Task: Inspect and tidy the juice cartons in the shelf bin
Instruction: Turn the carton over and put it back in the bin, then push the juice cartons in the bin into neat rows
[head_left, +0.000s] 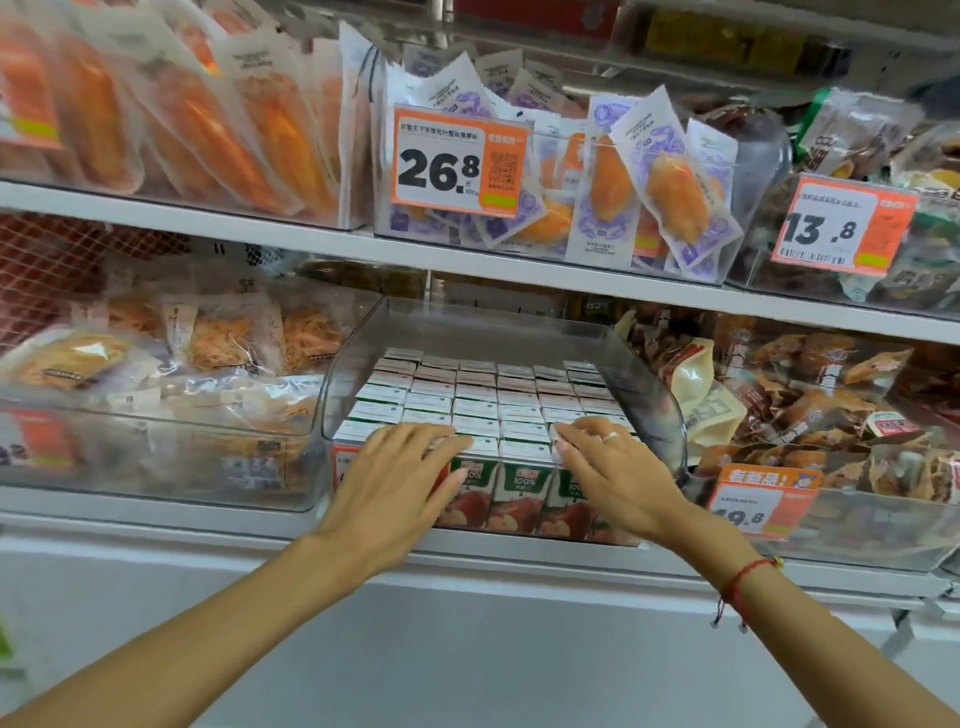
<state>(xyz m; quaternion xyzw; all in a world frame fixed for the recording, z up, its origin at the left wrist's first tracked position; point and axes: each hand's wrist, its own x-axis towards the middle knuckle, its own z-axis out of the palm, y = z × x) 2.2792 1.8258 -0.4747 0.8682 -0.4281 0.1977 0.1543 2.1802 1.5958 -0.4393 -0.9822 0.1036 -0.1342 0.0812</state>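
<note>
- Bin (657, 395): clear plastic, on the shelf (208, 525) straight ahead of my hands; its walls rise to either side of them.
- Cartons (475, 402): small juice packs, packed upright in close rows; white tops run away from my fingertips, and the apple-print fronts of the front row show between my wrists.
- Left hand (400, 478): fingers straight and spread, lying flat on the tops of the front-left cartons; grasping nothing.
- Right hand (605, 460): fingers extended, ring on one, resting on the front-right tops; grasping nothing.
- Step in hand, as I judge it: pressing and levelling the front rows, feeling for any pack that sits proud or askew.
- Next move calls for: light, even pressure, sliding my palms over the rows beyond my fingertips and nudging strays square without toppling the front row.
- Rows look largely even; little seems left to do.
</note>
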